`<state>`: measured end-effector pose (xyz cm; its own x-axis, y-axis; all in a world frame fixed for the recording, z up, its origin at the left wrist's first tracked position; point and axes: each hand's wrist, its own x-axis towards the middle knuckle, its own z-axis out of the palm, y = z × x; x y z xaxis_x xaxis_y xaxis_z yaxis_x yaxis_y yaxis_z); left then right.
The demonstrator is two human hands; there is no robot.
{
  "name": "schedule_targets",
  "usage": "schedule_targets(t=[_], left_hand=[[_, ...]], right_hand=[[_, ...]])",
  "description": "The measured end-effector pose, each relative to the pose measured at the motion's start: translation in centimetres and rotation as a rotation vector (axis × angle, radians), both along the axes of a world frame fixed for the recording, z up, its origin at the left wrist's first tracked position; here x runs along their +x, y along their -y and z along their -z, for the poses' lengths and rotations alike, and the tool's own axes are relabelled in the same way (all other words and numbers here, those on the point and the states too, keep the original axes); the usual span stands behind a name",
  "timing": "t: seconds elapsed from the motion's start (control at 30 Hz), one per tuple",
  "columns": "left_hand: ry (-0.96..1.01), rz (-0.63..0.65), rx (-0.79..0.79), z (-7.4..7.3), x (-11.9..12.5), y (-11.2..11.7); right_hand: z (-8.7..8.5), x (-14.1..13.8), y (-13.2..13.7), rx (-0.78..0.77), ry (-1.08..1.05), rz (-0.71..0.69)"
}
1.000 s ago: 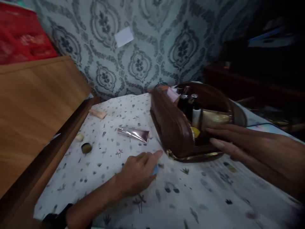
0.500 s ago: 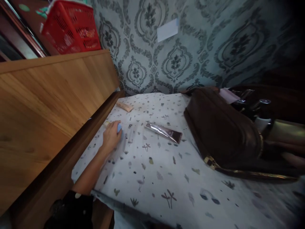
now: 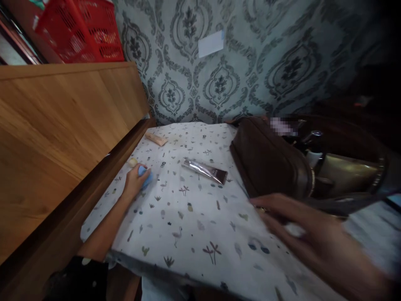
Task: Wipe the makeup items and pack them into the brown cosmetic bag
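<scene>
Protruding from the grasping left hand [image 3: 133, 184], a blue object [image 3: 145, 176] is seen left of the metallic tube [image 3: 205, 170]. The blurred right hand [image 3: 313, 234] is placed at the front corner of the brown cosmetics bag [image 3: 269, 161]; whether anything is pinched cannot be told.

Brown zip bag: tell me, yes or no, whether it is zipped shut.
No, the brown zip bag gapes open, with a gold-coloured item showing inside.
</scene>
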<state>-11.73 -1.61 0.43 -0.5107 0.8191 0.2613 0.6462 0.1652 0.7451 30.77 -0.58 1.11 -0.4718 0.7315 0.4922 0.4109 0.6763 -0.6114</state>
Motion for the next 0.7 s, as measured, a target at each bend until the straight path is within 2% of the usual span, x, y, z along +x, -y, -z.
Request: schedule_targets(t=[0.07, 0.17, 0.23, 0.33, 0.43, 0.5, 0.53, 0.63, 0.7], left_hand=[[0.151, 0.055, 0.001, 0.0, 2.1, -0.9], [0.409, 0.189, -0.025, 0.1, 7.1, -2.5], [0.754, 0.328, -0.041, 0.4, 10.7, -3.2], [0.932, 0.45, -0.041, 1.3, 14.5, -3.7], [0.902, 0.541, -0.091, 2.4, 15.4, -3.7], [0.795, 0.572, -0.076, 2.9, 14.7, -3.4], [0.719, 0.567, -0.05, 2.9, 14.3, -3.2], [0.49, 0.583, -0.001, 2.5, 13.8, -2.4], [0.342, 0.703, -0.009, 2.0, 14.0, -2.0]], right_hand=[[0.1, -4.6, -0.5, -0.223, -0.019, -0.154], [1.2, -10.1, -2.0, -0.5, -0.17, -0.244], [2.4, -12.1, -2.9, -0.485, -0.274, -0.246], [4.3, -12.8, -3.7, -0.424, -0.413, -0.151], [5.2, -12.1, -3.9, -0.598, -0.509, -0.108], [5.2, -11.6, -4.1, -0.709, -0.507, -0.117], [5.1, -11.4, -4.1, -0.712, -0.486, -0.107], [4.8, -11.3, -4.2, -0.537, -0.376, -0.049], [4.7, -11.3, -4.1, -0.387, -0.302, -0.058]])
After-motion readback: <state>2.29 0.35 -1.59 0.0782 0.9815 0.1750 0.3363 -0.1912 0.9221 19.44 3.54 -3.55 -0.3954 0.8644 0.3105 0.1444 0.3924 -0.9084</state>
